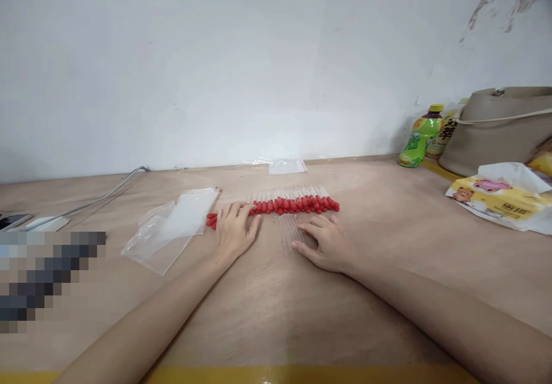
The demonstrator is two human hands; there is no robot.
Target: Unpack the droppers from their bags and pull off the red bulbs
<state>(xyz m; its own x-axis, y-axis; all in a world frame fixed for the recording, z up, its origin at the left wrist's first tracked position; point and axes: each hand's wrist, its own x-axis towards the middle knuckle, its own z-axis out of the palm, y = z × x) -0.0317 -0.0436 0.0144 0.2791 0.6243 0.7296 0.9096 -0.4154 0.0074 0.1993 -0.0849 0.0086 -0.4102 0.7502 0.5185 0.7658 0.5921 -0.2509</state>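
Note:
A row of several clear thin tubes with red bulb ends [297, 204] lies across the middle of the wooden table [267, 309]. My left hand [234, 229] rests flat on the left end of the row, fingers stretched over the red bulbs. My right hand [322, 239] lies flat just in front of the row, fingers spread on the clear stems. Neither hand grips anything. Left of my left hand lie clear plastic zip bags [172, 226].
Another small clear bag [287, 166] lies by the wall. At the right stand a green drink bottle [420, 137], a beige bag [500, 125] and a tissue pack [504, 197]. A grey cable [99, 197] and flat devices [26, 221] sit at the left.

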